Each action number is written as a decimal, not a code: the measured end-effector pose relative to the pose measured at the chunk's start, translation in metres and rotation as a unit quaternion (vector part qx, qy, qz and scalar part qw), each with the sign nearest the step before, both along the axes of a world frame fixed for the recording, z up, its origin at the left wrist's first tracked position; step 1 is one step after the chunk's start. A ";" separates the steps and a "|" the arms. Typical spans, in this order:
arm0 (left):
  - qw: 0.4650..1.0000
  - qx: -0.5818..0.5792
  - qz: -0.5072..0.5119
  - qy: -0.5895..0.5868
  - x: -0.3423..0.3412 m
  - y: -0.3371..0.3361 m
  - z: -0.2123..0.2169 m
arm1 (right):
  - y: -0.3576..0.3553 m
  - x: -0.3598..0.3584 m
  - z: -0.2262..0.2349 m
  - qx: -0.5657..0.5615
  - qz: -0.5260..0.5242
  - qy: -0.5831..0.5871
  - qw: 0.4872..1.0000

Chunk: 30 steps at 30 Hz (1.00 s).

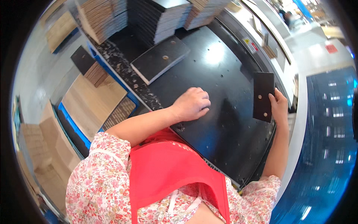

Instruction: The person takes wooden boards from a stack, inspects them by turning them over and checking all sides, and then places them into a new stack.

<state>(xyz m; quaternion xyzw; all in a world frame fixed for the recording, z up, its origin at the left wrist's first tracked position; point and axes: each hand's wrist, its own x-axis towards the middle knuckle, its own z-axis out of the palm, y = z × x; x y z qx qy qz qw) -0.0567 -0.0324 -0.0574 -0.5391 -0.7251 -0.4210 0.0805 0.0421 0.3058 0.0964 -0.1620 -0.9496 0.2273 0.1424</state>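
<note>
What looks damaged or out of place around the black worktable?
The dark strip along its left edge is blotched with pale flecks, unlike the mostly smooth black top; I can't tell whether that's debris or worn coating. The dark panel in the right hand shows no obvious damage.

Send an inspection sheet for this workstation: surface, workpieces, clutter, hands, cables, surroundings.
Surface: black tabletop, dotted with small holes, glare toward the back.
Workpieces: dark rectangular panel with two round light spots, held up at right; black-topped board, also with two spots, lying toward the back.
Clutter: pale debris along the left edge strip.
Hands: right hand grips the panel's right edge; left hand, fingers curled, at the tabletop, no object visible in it.
Cables: nothing seen clearly.
Surroundings: board stacks behind; wood-coloured panel and cardboard box at left; glossy blue surface at right.
</note>
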 end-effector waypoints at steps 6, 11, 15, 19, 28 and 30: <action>0.999 -0.020 -0.026 0.033 0.010 -0.003 -0.004 | -0.108 -0.075 0.028 0.077 0.260 0.019 0.962; 0.998 0.005 -0.062 0.004 0.016 -0.009 -0.003 | -0.188 -0.160 0.042 0.144 0.499 -0.085 0.850; 0.999 0.020 -0.035 -0.033 0.012 -0.005 -0.004 | -0.240 -0.225 0.009 0.195 0.554 0.001 0.810; 0.993 0.053 0.006 -0.102 0.007 -0.008 -0.008 | -0.263 -0.237 -0.009 0.164 0.448 0.059 0.877; 0.986 0.091 0.027 -0.139 0.006 -0.010 -0.005 | -0.196 -0.179 -0.058 -0.025 0.177 -0.018 0.984; 0.986 0.130 0.069 -0.083 0.005 -0.019 -0.003 | -0.187 -0.160 -0.076 -0.080 0.173 -0.017 0.982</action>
